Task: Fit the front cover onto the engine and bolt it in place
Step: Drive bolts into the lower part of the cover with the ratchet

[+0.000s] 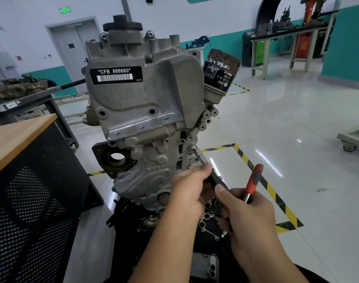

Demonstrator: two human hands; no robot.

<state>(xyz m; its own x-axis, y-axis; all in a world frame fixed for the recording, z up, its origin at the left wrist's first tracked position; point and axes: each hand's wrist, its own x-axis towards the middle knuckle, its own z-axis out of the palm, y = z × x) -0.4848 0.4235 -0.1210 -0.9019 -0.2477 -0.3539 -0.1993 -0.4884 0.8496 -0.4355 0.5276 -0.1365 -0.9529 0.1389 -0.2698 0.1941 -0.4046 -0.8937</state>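
We stand over the grey cast-aluminium engine (146, 111), which sits upright in front of us with its ribbed grey metal front cover (152, 160) lying against its near face, below a black label reading *CFB 666660*. Our left hand (190, 193) curls around the dark extension bar (201, 158) of the ratchet, fingers wrapped near its upper end. The tip of the bar meets a small silver bolt (193, 148) seated in a boss at the right edge of the cover. Our right hand (250, 213) grips the lower end of the red-and-grey ratchet handle (255, 179), fingers closed about it, the handle angling up and to the right. A black cylindrical oil filter (220, 73) with a rusty top juts from the engine's upper right side. To the left stands a wooden-topped cabinet with black perforated metal sides (31, 180). Yellow-and-black hazard tape (266, 184) marks the glossy white floor beneath the engine.
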